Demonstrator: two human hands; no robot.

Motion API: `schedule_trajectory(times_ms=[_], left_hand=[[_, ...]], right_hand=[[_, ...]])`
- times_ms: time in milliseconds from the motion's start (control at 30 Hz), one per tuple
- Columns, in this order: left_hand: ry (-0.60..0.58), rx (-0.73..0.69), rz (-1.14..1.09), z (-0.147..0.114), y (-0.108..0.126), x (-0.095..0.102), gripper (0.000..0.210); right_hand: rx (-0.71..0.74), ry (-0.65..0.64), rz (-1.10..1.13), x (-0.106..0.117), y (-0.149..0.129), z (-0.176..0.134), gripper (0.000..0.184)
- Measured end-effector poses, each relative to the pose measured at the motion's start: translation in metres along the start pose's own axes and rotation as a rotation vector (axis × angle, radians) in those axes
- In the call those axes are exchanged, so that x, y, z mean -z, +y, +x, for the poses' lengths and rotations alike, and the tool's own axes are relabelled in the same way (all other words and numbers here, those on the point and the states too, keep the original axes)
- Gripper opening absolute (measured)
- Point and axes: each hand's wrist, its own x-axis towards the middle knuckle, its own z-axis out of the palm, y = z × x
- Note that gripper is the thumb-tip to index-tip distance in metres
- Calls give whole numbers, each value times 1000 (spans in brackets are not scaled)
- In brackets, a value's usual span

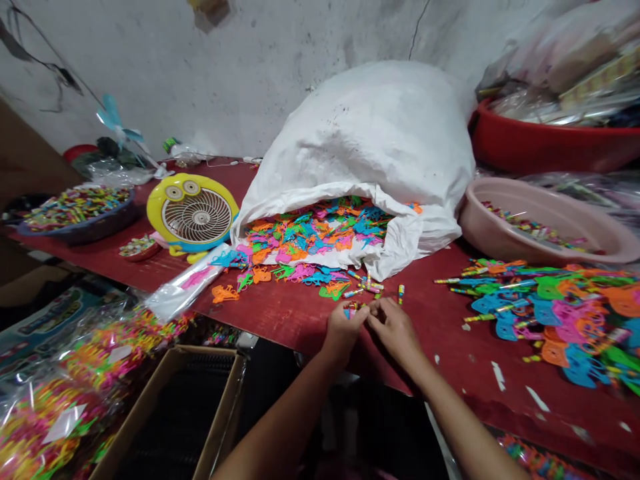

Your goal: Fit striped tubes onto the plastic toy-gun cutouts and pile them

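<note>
Head view: the left hand curls around small bright pieces above the near edge of the red table. The right hand meets it at the fingertips, bent inward; whether it grips anything, I cannot tell. Just beyond the hands lie loose striped tubes, near flat plastic shapes spilling from a white sack. Rightward, a colourful pile sits before a pink basin.

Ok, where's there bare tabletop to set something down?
Bare red tabletop lies left of the left hand, in front of the spilled cutouts, and between the right hand and the colourful pile. The white sack mouth is crowded.
</note>
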Motion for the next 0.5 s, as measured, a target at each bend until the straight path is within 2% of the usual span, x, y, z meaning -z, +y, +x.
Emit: schedule_trajectory(times_ms=[100,167,267,367,433,500], left_hand=[[8,-34,51,3,-4,-4,26],[56,-81,110,2,-2,-3,27],[115,-122,116,-1,7,-3,29],[22,-37,-9,-6,14,-7,37],[-41,33,-81,-9,16,-11,42],[-47,72,-140,-10,15,-11,43]], right_hand=[[-21,-27,100,-3,-3,-4,14],[-23,-24,119,5,0,-3,18],[-108,123,-81,25,14,6,24],[-230,218,-355,36,32,17,20],[-252,214,-385,38,40,21,12],[-241,218,-351,39,45,22,6]])
